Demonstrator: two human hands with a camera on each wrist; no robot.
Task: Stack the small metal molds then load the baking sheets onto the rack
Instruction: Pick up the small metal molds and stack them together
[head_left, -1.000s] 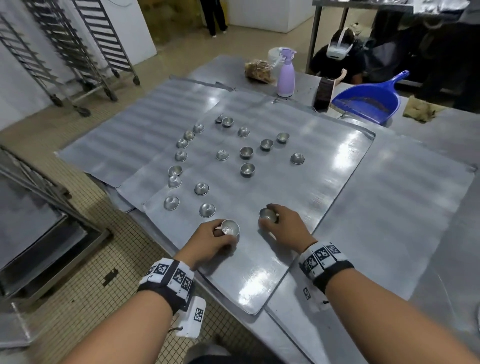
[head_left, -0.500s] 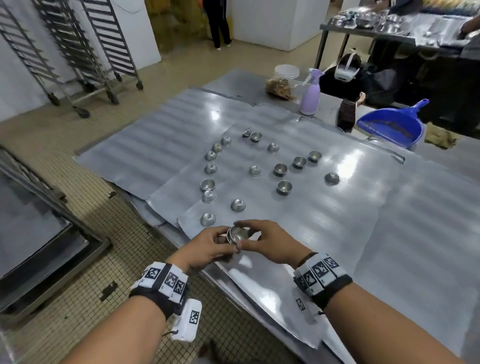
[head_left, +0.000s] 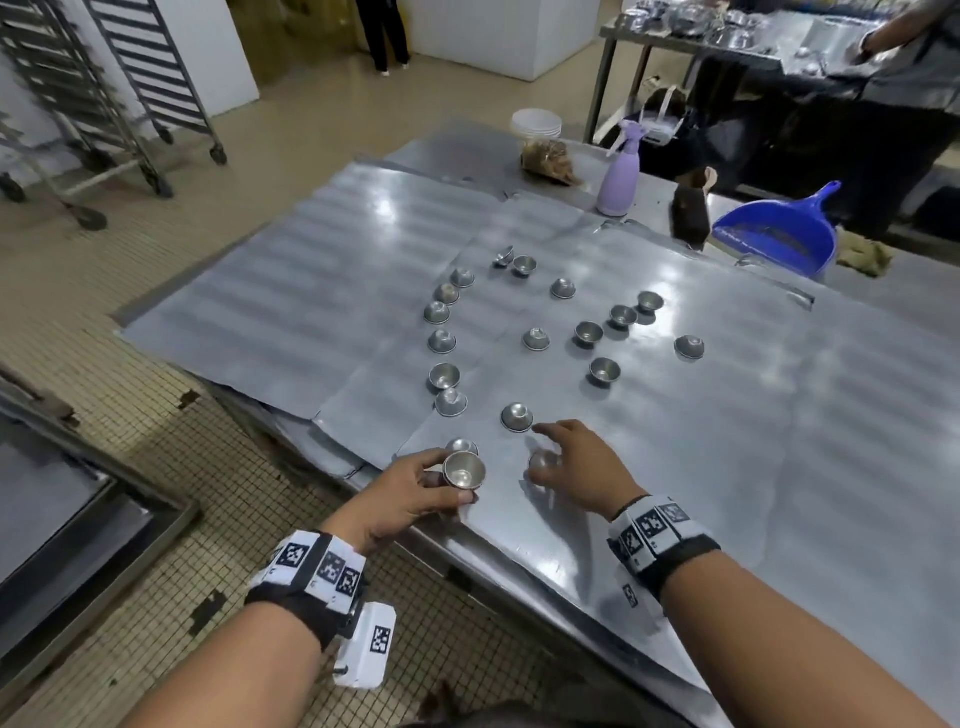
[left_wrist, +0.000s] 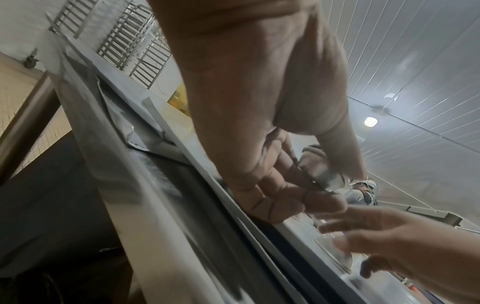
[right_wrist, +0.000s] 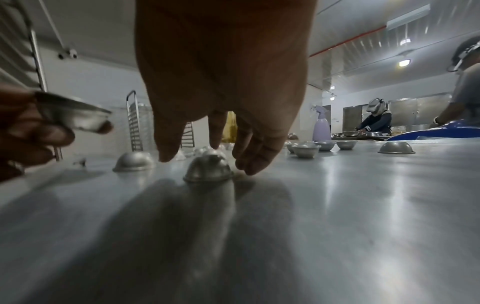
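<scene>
Head view: left hand (head_left: 400, 493) grips a mold (head_left: 464, 470), mouth up, at the near edge of the sheet (head_left: 675, 441) on the worktop (head_left: 457, 150); right hand (head_left: 576, 467) hovers, fingers spread, above a domed mold (head_left: 543, 461).

Left wrist: fingers (left_wrist: 272, 185) curl round the mold (left_wrist: 320, 174).

Right wrist: loose, empty fingers (right_wrist: 168, 139) straddle the upturned mold (right_wrist: 207, 168), other molds (right_wrist: 306, 150) lie beyond.

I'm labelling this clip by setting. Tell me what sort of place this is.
Most likely a commercial bakery or production kitchen. Many small round metal molds lie scattered on flat silver baking sheets covering a steel worktable, and tall wheeled metal tray racks stand on the tiled floor behind.
</scene>
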